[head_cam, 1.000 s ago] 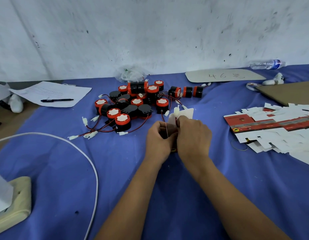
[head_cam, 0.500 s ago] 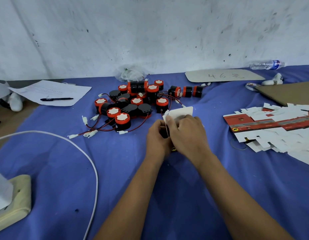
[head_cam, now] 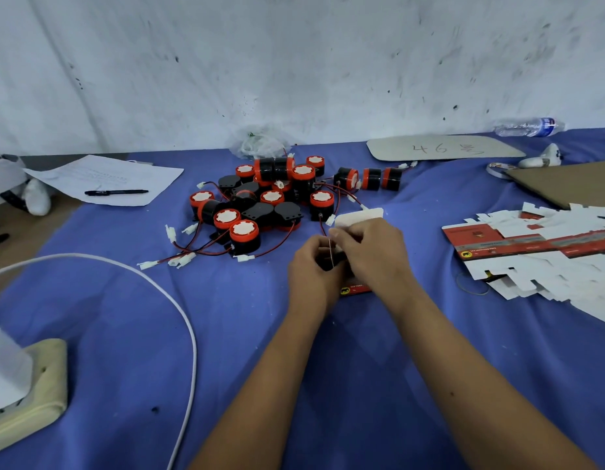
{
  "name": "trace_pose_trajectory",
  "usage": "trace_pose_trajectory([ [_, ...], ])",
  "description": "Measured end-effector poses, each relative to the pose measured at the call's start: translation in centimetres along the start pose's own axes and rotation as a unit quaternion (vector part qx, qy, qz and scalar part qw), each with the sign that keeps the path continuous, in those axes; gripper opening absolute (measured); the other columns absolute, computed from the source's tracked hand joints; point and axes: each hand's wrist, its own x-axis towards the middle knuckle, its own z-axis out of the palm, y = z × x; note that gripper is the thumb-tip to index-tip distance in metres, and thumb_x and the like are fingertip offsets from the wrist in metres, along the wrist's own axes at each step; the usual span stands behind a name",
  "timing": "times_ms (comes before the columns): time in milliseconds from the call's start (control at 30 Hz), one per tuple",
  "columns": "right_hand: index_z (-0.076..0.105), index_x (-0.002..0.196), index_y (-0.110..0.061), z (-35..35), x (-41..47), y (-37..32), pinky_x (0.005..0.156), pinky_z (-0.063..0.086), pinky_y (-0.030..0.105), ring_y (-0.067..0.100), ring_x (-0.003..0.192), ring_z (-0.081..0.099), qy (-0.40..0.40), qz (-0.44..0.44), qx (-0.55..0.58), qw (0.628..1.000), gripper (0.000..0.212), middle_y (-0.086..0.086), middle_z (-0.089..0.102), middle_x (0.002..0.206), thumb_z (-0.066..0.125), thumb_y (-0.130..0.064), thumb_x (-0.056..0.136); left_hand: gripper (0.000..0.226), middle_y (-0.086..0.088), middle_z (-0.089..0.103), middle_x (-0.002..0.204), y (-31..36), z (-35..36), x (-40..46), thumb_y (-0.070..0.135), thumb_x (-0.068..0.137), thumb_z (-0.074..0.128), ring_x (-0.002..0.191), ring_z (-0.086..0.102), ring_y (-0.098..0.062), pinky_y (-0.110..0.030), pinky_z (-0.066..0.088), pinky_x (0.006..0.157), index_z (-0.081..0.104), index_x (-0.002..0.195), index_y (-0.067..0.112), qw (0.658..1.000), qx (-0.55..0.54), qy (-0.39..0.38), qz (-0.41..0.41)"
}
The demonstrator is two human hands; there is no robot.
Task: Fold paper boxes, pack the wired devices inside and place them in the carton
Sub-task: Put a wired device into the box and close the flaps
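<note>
On the blue cloth-covered table (head_cam: 125,317), left hand (head_cam: 311,269) and right hand (head_cam: 372,252) both grip a small red-and-white paper box (head_cam: 358,217), apparently pushing a black wired device (head_cam: 330,261) inside.

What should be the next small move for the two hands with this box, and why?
Probably fold the white flap down to close the paper box. Both the left hand and the right hand grip the box, the flap stands open behind the fingers, and something dark sits inside.
</note>
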Motion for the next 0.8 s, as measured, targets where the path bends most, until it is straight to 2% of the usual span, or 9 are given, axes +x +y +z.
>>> trace_pose_trajectory([
  [67,0.069,0.065,-0.029,-0.4,-0.2,0.5,0.053,0.040,0.008,-0.004,0.061,0.062,0.004,-0.018,0.059,0.998,0.025,-0.016,0.065,0.058,0.074,-0.029,0.090,0.011,-0.005,0.076,0.088,0.0,-0.4,0.0,0.006,0.088,0.073,0.083,0.074,-0.021,-0.040,0.062,0.072,0.068,0.098,0.009,1.000,-0.004,-0.018,0.009],
  [100,0.070,0.067,-0.028,-0.4,-0.3,0.7,0.055,0.042,0.009,-0.003,0.063,0.064,0.012,-0.023,0.066,0.997,0.020,-0.015,0.068,0.062,0.078,-0.028,0.086,0.013,-0.004,0.077,0.089,0.0,-0.6,0.1,0.006,0.088,0.074,0.085,0.074,-0.021,-0.039,0.062,0.073,0.068,0.099,0.009,0.999,-0.012,-0.037,0.010],
  [233,0.074,0.070,-0.026,-0.4,-0.6,1.4,0.057,0.049,0.015,0.000,0.061,0.065,0.037,-0.047,0.051,0.997,0.014,-0.013,0.069,0.063,0.083,-0.028,0.081,0.032,-0.002,0.079,0.099,0.0,-2.2,0.3,0.002,0.080,0.083,0.096,0.075,-0.015,-0.023,0.059,0.077,0.069,0.107,0.013,0.987,-0.081,-0.141,-0.017],
  [333,0.074,0.068,-0.029,-1.4,-0.8,2.0,0.056,0.048,0.012,0.000,0.061,0.066,-0.008,-0.080,0.061,0.995,0.018,-0.013,0.070,0.063,0.083,-0.020,0.081,0.041,-0.003,0.078,0.106,-0.2,-2.8,0.5,-0.001,0.078,0.085,0.106,0.073,-0.016,-0.030,0.059,0.092,0.069,0.115,0.011,0.983,-0.089,-0.161,-0.017],
  [433,0.077,0.069,-0.027,-2.7,-0.7,2.5,0.060,0.047,0.009,-0.001,0.067,0.066,-0.059,-0.108,0.032,0.992,0.019,-0.013,0.071,0.065,0.082,-0.011,0.078,0.045,-0.005,0.077,0.112,-0.3,-2.8,0.7,-0.002,0.079,0.084,0.110,0.072,-0.019,-0.035,0.058,0.098,0.070,0.119,0.012,0.980,-0.101,-0.171,-0.018],
  [567,0.079,0.072,-0.020,-2.7,-0.6,2.2,0.064,0.053,0.020,0.005,0.071,0.066,-0.092,-0.141,-0.020,0.986,0.014,-0.009,0.072,0.075,0.079,-0.007,0.076,0.054,-0.005,0.076,0.116,-0.5,-3.0,0.7,-0.009,0.076,0.083,0.113,0.071,-0.019,-0.032,0.056,0.098,0.067,0.124,0.011,0.977,-0.093,-0.190,-0.012],
  [633,0.078,0.070,-0.013,-2.3,-0.7,2.0,0.067,0.053,0.031,0.011,0.072,0.063,-0.090,-0.169,-0.042,0.981,0.013,-0.002,0.070,0.078,0.075,-0.002,0.075,0.058,-0.008,0.075,0.119,-0.6,-3.1,0.8,-0.016,0.076,0.076,0.116,0.070,-0.023,-0.034,0.056,0.098,0.065,0.128,0.007,0.973,-0.109,-0.204,-0.023],
  [700,0.076,0.070,-0.008,-2.3,-0.6,1.9,0.069,0.050,0.038,0.018,0.075,0.060,-0.100,-0.197,-0.073,0.973,0.012,0.003,0.067,0.082,0.072,0.000,0.078,0.056,-0.014,0.073,0.121,-0.5,-3.0,0.9,-0.013,0.077,0.062,0.115,0.069,-0.027,-0.037,0.056,0.099,0.062,0.131,0.001,0.956,-0.184,-0.218,-0.063],
  [800,0.077,0.078,-0.006,-2.9,-0.4,2.3,0.083,0.045,0.033,0.016,0.088,0.055,-0.155,-0.224,-0.099,0.957,0.012,0.002,0.062,0.096,0.069,-0.005,0.087,0.037,-0.016,0.072,0.123,-0.1,-2.4,1.1,0.002,0.099,0.044,0.114,0.068,-0.028,-0.036,0.055,0.101,0.063,0.131,0.000,0.941,-0.250,-0.196,-0.119],
])
